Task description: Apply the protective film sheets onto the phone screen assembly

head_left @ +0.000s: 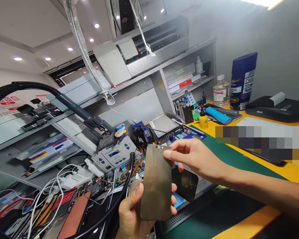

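A smooth grey-brown phone back cover (156, 186), with small camera cutouts at its top, is held upright and slightly tilted in front of me. My left hand (134, 209) is closed round its lower part, thumb on the left edge and fingertips showing past the right edge. My right hand (189, 154) pinches its upper right corner between thumb and fingers. Behind the cover, below my right fingers, is a dark glossy panel (188, 184) with light marks; whether a finger touches it I cannot tell.
At left stand a grey control unit (117, 151), a black hose (132, 166), white cables (58, 182) and phone parts. A yellow bottle (203, 120), a clear bottle (221, 91) and a dark blue can (243, 81) are at right. A green mat (229, 159) covers the yellow bench.
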`<action>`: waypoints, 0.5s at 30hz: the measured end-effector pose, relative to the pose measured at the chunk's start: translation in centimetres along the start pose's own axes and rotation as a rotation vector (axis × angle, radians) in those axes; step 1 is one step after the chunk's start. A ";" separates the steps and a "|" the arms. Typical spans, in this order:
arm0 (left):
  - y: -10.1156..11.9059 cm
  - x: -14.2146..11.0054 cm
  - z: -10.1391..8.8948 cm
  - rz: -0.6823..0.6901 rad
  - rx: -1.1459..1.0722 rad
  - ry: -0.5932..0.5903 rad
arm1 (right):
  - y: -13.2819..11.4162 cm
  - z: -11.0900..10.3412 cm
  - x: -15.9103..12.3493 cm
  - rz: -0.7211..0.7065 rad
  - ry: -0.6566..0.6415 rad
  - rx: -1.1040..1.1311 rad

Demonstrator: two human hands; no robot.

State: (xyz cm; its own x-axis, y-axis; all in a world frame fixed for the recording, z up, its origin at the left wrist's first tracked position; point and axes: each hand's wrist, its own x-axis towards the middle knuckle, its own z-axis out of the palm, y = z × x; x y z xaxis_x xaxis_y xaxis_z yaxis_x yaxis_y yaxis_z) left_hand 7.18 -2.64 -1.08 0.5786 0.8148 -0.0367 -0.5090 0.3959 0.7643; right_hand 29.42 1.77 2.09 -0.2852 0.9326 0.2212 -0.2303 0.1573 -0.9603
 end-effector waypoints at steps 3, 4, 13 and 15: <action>0.0 0.0 0.0 -0.013 -0.044 -0.050 | 0.0 -0.2 0.2 -0.002 0.006 -0.005; 0.0 0.1 0.1 -0.019 -0.055 -0.056 | -0.1 -0.2 0.3 -0.004 0.008 -0.011; 0.2 0.0 0.5 -0.030 -0.125 -0.033 | 0.4 -0.3 0.7 0.051 0.090 0.099; 0.2 0.0 0.6 -0.028 -0.146 -0.026 | 0.6 -0.4 0.8 0.086 0.081 0.148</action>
State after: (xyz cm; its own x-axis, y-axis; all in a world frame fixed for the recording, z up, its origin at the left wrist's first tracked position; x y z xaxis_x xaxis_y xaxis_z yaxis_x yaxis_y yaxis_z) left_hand 7.45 -2.79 -0.57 0.6091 0.7922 -0.0390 -0.5785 0.4774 0.6614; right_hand 29.41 2.70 1.64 -0.2353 0.9645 0.1197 -0.3448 0.0323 -0.9381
